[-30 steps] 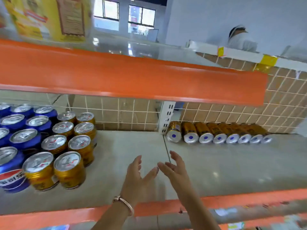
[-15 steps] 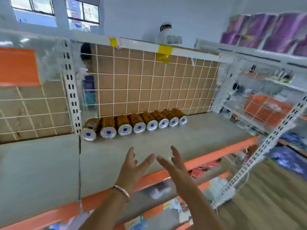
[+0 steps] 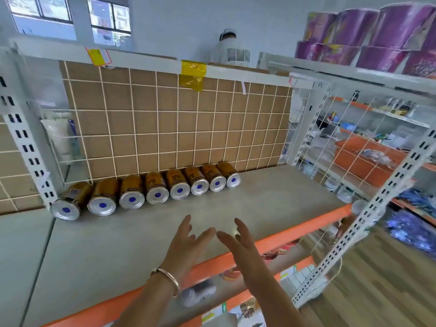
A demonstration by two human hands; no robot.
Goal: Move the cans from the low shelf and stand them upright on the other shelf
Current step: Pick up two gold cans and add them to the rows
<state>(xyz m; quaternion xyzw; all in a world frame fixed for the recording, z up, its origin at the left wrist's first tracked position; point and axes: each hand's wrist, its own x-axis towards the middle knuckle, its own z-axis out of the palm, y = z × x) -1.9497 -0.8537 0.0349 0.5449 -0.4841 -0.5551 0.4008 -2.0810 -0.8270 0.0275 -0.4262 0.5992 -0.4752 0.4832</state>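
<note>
Several gold cans (image 3: pixel 155 188) lie on their sides in a row along the back of a grey shelf (image 3: pixel 271 204), silver bottoms with blue dots facing me. The row runs from the white upright at the left (image 3: pixel 67 201) to the right end (image 3: pixel 230 173). My left hand (image 3: pixel 186 244), with a bracelet on the wrist, and my right hand (image 3: pixel 238 241) hover side by side over the shelf's front part, fingers spread and holding nothing. Both hands are well short of the cans.
A brown tiled grid panel (image 3: pixel 177 123) backs the shelf. An orange front edge (image 3: pixel 295 230) borders it, with lower shelves of goods below. A white wire side panel (image 3: pixel 349 161) closes the right end. Purple packs (image 3: pixel 368 36) sit on top. A person's white cap (image 3: pixel 227 35) shows behind.
The view has swung right from the shelf section with upright cans to the section with lying cans, and moved closer. Both hands stay empty and spread in front of me.
</note>
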